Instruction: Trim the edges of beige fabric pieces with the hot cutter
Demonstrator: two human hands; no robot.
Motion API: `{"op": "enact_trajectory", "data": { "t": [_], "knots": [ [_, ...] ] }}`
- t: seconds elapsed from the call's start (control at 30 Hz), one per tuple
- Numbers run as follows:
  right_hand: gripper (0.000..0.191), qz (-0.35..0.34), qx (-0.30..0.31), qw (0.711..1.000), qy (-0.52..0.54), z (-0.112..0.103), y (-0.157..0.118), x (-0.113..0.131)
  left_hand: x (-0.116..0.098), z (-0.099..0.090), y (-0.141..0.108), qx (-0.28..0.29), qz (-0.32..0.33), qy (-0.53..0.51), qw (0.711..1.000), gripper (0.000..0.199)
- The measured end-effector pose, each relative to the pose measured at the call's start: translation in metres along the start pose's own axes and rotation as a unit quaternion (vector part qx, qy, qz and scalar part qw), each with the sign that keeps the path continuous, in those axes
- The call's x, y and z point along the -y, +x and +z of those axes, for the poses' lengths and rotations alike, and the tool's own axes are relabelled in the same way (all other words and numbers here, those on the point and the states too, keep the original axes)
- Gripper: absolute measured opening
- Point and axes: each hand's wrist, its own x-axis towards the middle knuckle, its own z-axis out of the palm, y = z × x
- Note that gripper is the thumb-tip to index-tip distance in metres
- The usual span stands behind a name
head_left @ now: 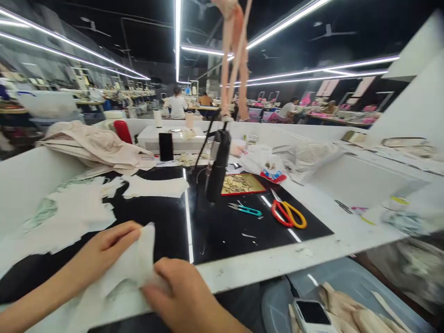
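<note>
A white fabric piece point(147, 249) is pinched between my two hands above the front left edge of the table. My left hand point(118, 240) grips its upper part, thumb against fingers. Lower and to the right, my right hand point(180, 282) closes on its side edge; motion blurs the fingertips somewhat. The lower end of the cloth hangs down toward the table's front edge. More white cut pieces point(79, 208) lie spread to the left, and another white piece point(156, 187) lies flat on the black mat point(166, 217).
Red-and-orange scissors point(287, 212), teal thread snips point(246, 209) and a red-rimmed tray point(262, 189) of small pieces lie on the mat. A black tool point(218, 166) hangs over it. Beige fabric is piled point(93, 143) back left. Below right stands a grey tub point(277, 300) with cloth.
</note>
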Motion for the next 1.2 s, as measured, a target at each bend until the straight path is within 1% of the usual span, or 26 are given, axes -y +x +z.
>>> {"op": "enact_trajectory", "data": {
  "t": [0.03, 0.07, 0.13, 0.17, 0.2, 0.27, 0.33, 0.37, 0.43, 0.5, 0.57, 0.6, 0.63, 0.7, 0.73, 0.77, 0.83, 0.9, 0.97, 1.0, 1.03, 1.07, 1.2],
  "knots": [
    [0.008, -0.018, -0.042, 0.998, -0.036, -0.002, -0.001, -0.009, 0.000, 0.002, 0.009, 0.022, 0.018, -0.015, 0.999, 0.043],
    [0.012, -0.041, -0.079, 0.994, -0.064, -0.004, -0.002, -0.019, 0.000, 0.003, 0.019, 0.031, 0.037, -0.019, 0.999, 0.040],
    [0.013, -0.088, -0.156, 0.977, -0.118, -0.007, -0.004, -0.040, -0.002, 0.008, 0.033, -0.002, 0.078, 0.011, 0.997, 0.033],
    [0.017, -0.115, -0.211, 0.960, -0.145, -0.008, -0.005, -0.050, -0.003, 0.010, 0.036, -0.025, 0.100, 0.039, 0.994, 0.030],
    [0.021, -0.129, -0.218, 0.951, -0.176, -0.009, -0.007, -0.058, -0.005, 0.013, 0.036, -0.031, 0.127, 0.065, 0.989, 0.027],
    [0.033, -0.142, -0.190, 0.944, -0.230, -0.013, -0.014, -0.068, -0.009, 0.019, 0.028, -0.027, 0.186, 0.112, 0.976, 0.025],
    [0.042, -0.139, -0.157, 0.944, -0.256, -0.023, -0.020, -0.070, -0.012, 0.028, 0.014, -0.005, 0.242, 0.143, 0.960, 0.023],
    [0.044, -0.130, -0.151, 0.946, -0.257, -0.031, -0.022, -0.070, -0.012, 0.032, 0.008, 0.004, 0.265, 0.155, 0.952, 0.022],
    [0.041, -0.098, -0.152, 0.952, -0.245, -0.052, -0.022, -0.067, -0.009, 0.042, -0.002, 0.006, 0.294, 0.171, 0.940, 0.017],
    [0.037, -0.044, -0.172, 0.958, -0.226, -0.077, -0.016, -0.067, -0.005, 0.050, -0.006, -0.008, 0.310, 0.187, 0.932, 0.015],
    [0.042, 0.006, -0.231, 0.955, -0.187, -0.101, -0.004, -0.071, -0.001, 0.056, -0.005, -0.020, 0.326, 0.196, 0.925, 0.015],
    [0.051, 0.013, -0.264, 0.953, -0.151, -0.111, 0.004, -0.073, 0.000, 0.057, -0.004, -0.021, 0.334, 0.197, 0.921, 0.016],
    [0.064, 0.007, -0.293, 0.950, -0.105, -0.119, 0.012, -0.074, 0.000, 0.057, -0.002, -0.018, 0.342, 0.197, 0.918, 0.017],
    [0.092, -0.034, -0.329, 0.944, -0.004, -0.131, 0.028, -0.072, -0.001, 0.054, 0.001, -0.002, 0.359, 0.195, 0.913, 0.018],
    [0.100, -0.061, -0.330, 0.941, 0.040, -0.134, 0.036, -0.068, -0.002, 0.053, 0.002, 0.006, 0.366, 0.194, 0.910, 0.018],
    [0.103, -0.092, -0.327, 0.938, 0.072, -0.136, 0.044, -0.062, -0.003, 0.051, 0.002, 0.013, 0.371, 0.193, 0.908, 0.018],
    [0.098, -0.154, -0.313, 0.931, 0.110, -0.137, 0.059, -0.044, -0.006, 0.047, 0.004, 0.021, 0.378, 0.188, 0.906, 0.017],
    [0.080, -0.207, -0.335, 0.909, 0.140, -0.135, 0.073, -0.024, -0.009, 0.046, 0.006, 0.019, 0.384, 0.181, 0.905, 0.016],
    [0.053, -0.223, -0.362, 0.889, 0.172, -0.130, 0.084, -0.009, -0.012, 0.047, 0.009, 0.017, 0.391, 0.179, 0.903, 0.014],
    [0.044, -0.224, -0.367, 0.884, 0.186, -0.127, 0.089, -0.004, -0.014, 0.048, 0.011, 0.015, 0.392, 0.183, 0.901, 0.014],
    [0.038, -0.225, -0.366, 0.881, 0.197, -0.124, 0.093, -0.001, -0.016, 0.050, 0.013, 0.012, 0.393, 0.191, 0.900, 0.014],
    [0.036, -0.228, -0.360, 0.881, 0.206, -0.121, 0.096, 0.000, -0.017, 0.052, 0.016, 0.006, 0.393, 0.203, 0.897, 0.015],
    [0.039, -0.251, -0.337, 0.877, 0.232, -0.106, 0.107, 0.000, -0.019, 0.063, 0.026, -0.027, 0.393, 0.258, 0.882, 0.013]
  ]
}}
